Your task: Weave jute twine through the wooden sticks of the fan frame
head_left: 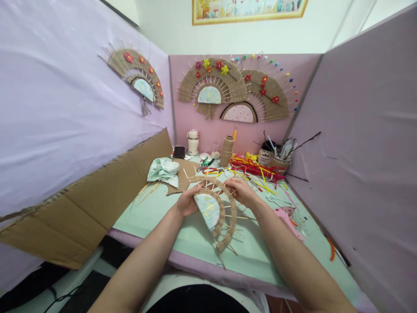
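Observation:
A half-round woven fan [232, 217] of brown twine on thin wooden sticks is held tilted above the table, its cloth-covered centre pale blue with yellow patches. My left hand [189, 201] grips the fan at the upper corner of that centre, thumb on the front. At the fan's upper right edge, my right hand [240, 191] has its fingers closed around the woven band near a stick. Whether loose twine is pinched there is too small to make out. Bare stick ends poke out beyond the outer band on the right and below.
A twine cone [227, 151], green-handled pliers [206, 163] and red and yellow pipe cleaners [257, 167] lie behind the fan. Crumpled cloth [163, 173] sits left, a pink glue gun [289, 222] right. Cardboard [97, 204] lines the left side. Finished fans [182, 89] hang on the back partition.

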{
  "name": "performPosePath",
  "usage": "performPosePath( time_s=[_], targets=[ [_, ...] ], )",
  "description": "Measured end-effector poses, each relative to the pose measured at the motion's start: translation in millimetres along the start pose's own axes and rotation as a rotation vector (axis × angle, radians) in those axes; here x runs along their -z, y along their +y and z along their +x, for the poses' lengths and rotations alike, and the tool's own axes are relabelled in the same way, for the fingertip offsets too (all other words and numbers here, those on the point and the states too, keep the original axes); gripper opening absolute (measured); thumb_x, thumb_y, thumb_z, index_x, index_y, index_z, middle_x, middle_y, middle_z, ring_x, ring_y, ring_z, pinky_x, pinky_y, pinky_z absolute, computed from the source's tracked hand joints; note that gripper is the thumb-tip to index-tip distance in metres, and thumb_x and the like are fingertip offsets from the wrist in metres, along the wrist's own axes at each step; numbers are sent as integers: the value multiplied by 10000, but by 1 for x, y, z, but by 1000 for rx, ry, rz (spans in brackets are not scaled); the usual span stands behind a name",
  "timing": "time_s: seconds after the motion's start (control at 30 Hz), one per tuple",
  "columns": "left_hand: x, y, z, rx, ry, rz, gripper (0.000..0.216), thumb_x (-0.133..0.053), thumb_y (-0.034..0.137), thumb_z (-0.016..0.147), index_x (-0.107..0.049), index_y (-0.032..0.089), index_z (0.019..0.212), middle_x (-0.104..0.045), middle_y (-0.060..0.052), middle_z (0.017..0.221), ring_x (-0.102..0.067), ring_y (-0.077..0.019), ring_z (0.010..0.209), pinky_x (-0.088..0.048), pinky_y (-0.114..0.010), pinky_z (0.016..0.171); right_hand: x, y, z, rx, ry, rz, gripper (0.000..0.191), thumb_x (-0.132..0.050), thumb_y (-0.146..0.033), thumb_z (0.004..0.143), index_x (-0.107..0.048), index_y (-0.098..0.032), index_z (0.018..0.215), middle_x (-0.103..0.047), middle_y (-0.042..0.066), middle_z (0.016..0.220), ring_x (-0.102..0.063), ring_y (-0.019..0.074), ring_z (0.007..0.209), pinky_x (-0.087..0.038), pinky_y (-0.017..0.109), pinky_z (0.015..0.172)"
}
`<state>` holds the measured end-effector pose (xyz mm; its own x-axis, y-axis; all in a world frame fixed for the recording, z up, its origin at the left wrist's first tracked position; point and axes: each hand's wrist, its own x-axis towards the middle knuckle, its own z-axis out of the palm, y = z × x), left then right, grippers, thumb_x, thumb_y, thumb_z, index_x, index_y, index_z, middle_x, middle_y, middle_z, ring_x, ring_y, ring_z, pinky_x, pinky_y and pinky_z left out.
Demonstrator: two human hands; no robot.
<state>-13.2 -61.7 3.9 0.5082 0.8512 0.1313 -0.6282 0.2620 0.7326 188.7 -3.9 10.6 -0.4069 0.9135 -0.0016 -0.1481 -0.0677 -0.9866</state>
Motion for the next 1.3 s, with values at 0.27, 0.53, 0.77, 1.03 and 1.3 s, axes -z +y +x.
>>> performPosePath(
  time_s=[0.27, 0.53, 0.77, 1.03, 1.3],
  targets=[
    [1, -3, 2, 1, -24, 66, 651, -536, 14, 686, -427, 184, 1304, -566, -134, 1243, -582, -306, 1059, -392, -474, 948, 3, 2, 3, 66, 9, -48, 279, -666, -422, 644, -564, -163, 630, -412, -54, 502, -307, 56, 424, -173, 218, 414],
    [5, 6, 3, -59, 93, -4, 723, -502, 10, 679, -341, 190, 1361, -541, -130, 1276, -554, -299, 1103, -366, -494, 985, 14, -4, 2, 239, 168, -416, 436, -522, -584, 747, -606, -166, 656, -409, -34, 503, -323, 92, 460, -240, 241, 456],
    [8, 6, 2, -53, 144, -14, 758, -498, -2, 674, -303, 174, 1385, -525, -143, 1289, -568, -296, 1083, -372, -487, 988, 16, -9, 0, 472, 393, -611, 397, -514, -537, 773, -623, -163, 703, -523, 10, 604, -447, 144, 584, -336, 264, 556],
    [17, 9, 5, -141, 156, -63, 664, -476, 27, 701, -376, 144, 1347, -567, -136, 1241, -546, -295, 1114, -369, -496, 989, 15, -9, -1, 465, 267, -561, 403, -505, -533, 791, -637, -170, 678, -558, 15, 617, -485, 143, 599, -345, 257, 558],
    [8, 13, 4, -251, 261, -74, 649, -479, 37, 674, -437, 170, 1308, -599, -98, 1206, -574, -270, 1081, -404, -468, 967, 10, -1, 1, 234, 85, -279, 384, -551, -544, 749, -622, -173, 678, -502, -17, 596, -399, 89, 506, -281, 228, 475]
  ],
)
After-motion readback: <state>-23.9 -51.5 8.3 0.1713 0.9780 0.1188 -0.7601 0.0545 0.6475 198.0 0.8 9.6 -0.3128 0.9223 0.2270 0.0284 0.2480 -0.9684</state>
